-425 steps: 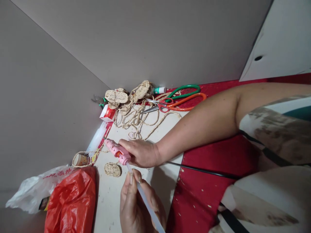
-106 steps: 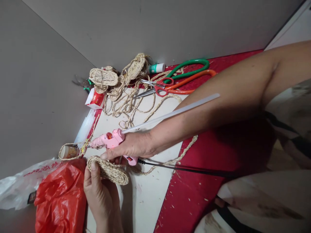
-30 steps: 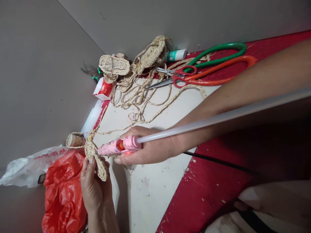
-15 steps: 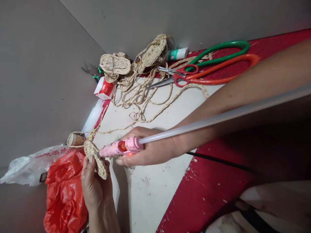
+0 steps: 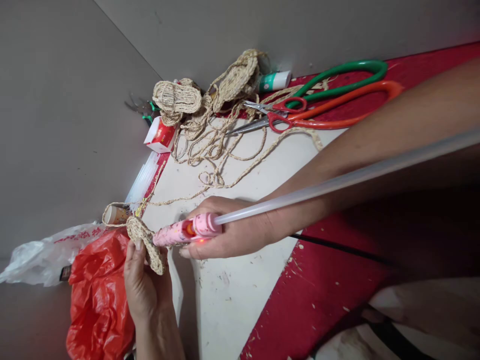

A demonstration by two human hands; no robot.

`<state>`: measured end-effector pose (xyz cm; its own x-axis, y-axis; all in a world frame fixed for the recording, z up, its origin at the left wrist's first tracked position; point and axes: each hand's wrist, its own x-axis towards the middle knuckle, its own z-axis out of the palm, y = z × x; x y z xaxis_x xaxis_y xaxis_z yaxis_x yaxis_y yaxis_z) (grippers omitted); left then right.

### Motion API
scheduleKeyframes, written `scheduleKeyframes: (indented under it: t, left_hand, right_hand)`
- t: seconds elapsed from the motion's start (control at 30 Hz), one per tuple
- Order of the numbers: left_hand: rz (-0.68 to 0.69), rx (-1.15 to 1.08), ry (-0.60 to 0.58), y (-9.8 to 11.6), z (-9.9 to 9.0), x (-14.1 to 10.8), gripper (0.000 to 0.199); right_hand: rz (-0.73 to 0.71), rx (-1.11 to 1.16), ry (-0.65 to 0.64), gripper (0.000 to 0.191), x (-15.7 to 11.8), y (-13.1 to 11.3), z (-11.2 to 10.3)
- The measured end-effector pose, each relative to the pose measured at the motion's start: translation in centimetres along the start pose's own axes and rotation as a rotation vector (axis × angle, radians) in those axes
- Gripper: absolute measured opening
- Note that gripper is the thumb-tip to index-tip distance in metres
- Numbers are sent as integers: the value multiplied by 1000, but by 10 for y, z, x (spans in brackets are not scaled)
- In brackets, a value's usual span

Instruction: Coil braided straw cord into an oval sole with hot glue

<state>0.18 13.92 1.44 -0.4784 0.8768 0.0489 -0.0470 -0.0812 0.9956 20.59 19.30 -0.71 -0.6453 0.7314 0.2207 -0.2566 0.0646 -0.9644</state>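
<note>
The right hand [image 5: 234, 239] is wrapped round a pink glue gun [image 5: 170, 234], its tip at the edge of a woven straw piece [image 5: 147, 242] that the left hand [image 5: 144, 292] pinches above a white board [image 5: 232, 310], with big scissors [image 5: 318, 121] and tangled cord [image 5: 202, 122] beyond, near the grey wall [image 5: 240, 25].

The braided coil [image 5: 144, 239] is held in the left hand [image 5: 144, 285], above the board [image 5: 232, 300]; the glue gun [image 5: 187, 230] is gripped in the right hand [image 5: 228, 237], its nozzle brought to the coil's side; a glue stick [image 5: 300, 195] is seated in its rear, over the right forearm; at the view's left, two plastic bags [image 5: 101, 300] are placed side by side; above them a paper cup [image 5: 117, 216] is ringed by cord; spare glue sticks [image 5: 144, 180] are laid between cup and small box [image 5: 163, 136]; beyond the cord tangle [image 5: 208, 145], small scissors [image 5: 279, 105] are crossed over large shears [image 5: 326, 122].
</note>
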Motion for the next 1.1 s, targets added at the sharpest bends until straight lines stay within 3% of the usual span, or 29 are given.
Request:
scheduleKeyframes:
  t: [0.17,0.27,0.37,0.5,0.63,0.8,0.93,1.03,1.1]
  left_hand:
    - [10,-12,-6,2,-3,3,19]
    - [-20,-50,58,5,-8,5,22]
    - [-22,-74,97,10,-7,2,28]
    - [61,-60,38,15,-1,-7,27]
    - [122,-17,42,19,1,-13,24]
    - [186,4,55,23,3,-20,18]
    - [226,37,89,24,4,-25,20]
    - [265,69,108,22,5,-29,19]
    - [284,101,109,20,6,-32,18]
  right_hand:
    - [-185,-335,-107,25,0,-5,-1]
    - [-258,-498,-59,25,6,-20,-8]
    - [-278,-818,9,22,17,-37,-19]
    - [-226,-1236,44,24,36,-43,-36]
    - [-70,-1454,-10,23,55,-25,-50]
    - [45,-1525,-64,29,70,-5,-67]
    - [47,-1546,-130,34,71,-17,-73]
    - [-131,-1343,-115,25,61,-32,-60]
    - [-313,-962,-133,21,51,-36,-42]
